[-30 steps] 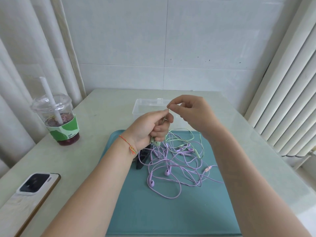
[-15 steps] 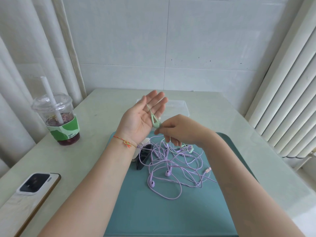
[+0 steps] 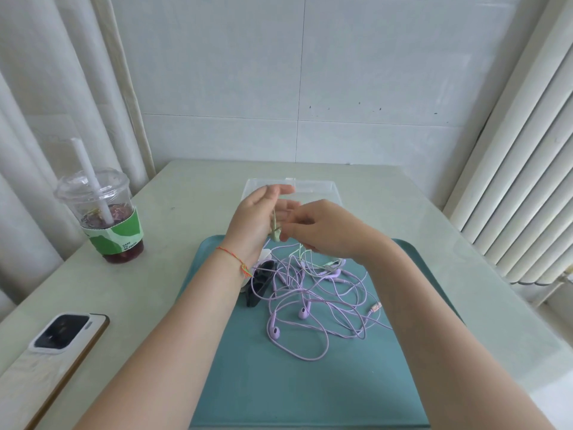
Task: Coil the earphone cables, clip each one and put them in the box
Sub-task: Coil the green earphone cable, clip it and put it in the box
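Note:
My left hand [image 3: 259, 217] is raised above the far end of the teal tray [image 3: 242, 383], fingers straight, with the green earphones [image 3: 275, 232] hanging across its palm. My right hand [image 3: 322, 228] is just to its right and pinches the green cable [image 3: 305, 257], which trails down into the pile. A tangle of purple earphones [image 3: 310, 305] lies spread over the tray's middle. Black clips [image 3: 260, 282] and a white clip [image 3: 265, 254] lie on the tray under my left wrist. The clear plastic box [image 3: 322, 189] stands behind both hands.
An iced drink cup [image 3: 107, 218] with a straw stands at the left on the pale table [image 3: 173, 212]. A phone [image 3: 66, 335] lies face down near the front left edge. Curtains hang on both sides, and a tiled wall is behind.
My left hand went from gripping the earphones to fingers straight, then turned more edge-on. My right hand dropped from beside it, then rose to the left palm with the green cable.

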Available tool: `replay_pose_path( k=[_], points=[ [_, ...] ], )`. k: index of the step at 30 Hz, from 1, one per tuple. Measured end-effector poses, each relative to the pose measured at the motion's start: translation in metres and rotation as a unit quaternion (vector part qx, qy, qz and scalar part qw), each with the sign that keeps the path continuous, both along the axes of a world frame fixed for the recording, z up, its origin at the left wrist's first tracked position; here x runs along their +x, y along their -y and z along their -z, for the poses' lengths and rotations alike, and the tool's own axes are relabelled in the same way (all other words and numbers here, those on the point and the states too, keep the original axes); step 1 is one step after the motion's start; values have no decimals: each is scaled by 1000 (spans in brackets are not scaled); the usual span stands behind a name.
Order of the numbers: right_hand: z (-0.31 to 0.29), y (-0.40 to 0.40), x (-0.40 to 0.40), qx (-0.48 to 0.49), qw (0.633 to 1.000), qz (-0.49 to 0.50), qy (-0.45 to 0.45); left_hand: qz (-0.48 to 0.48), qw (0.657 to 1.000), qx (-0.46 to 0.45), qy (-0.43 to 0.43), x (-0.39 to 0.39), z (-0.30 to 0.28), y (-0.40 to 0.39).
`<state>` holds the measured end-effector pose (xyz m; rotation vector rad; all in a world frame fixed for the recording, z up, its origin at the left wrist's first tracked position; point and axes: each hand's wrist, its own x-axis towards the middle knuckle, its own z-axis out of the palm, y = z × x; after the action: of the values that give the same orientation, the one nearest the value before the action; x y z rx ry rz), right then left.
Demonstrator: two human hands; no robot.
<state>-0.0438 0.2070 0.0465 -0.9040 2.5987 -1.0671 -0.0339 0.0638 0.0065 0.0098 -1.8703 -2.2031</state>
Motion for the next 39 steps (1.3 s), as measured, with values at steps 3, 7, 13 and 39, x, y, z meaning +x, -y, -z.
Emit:
replay_pose_path(
  k=[3,7,13,39],
  points=[
    [1,-4,-4,-34,998,44,-29,1,997,-77,20,0,3,-4],
    [-2,-11,-11,-96,989,91,-63,56,992,-100,58,0,2,-5],
    [0,-15,-18,-151,979,121,-65,205,971,12,120,4,-6,-6],
    [-7,-22,-14,-22,995,11,-96,290,946,67,129,10,-8,-5]
  ],
)
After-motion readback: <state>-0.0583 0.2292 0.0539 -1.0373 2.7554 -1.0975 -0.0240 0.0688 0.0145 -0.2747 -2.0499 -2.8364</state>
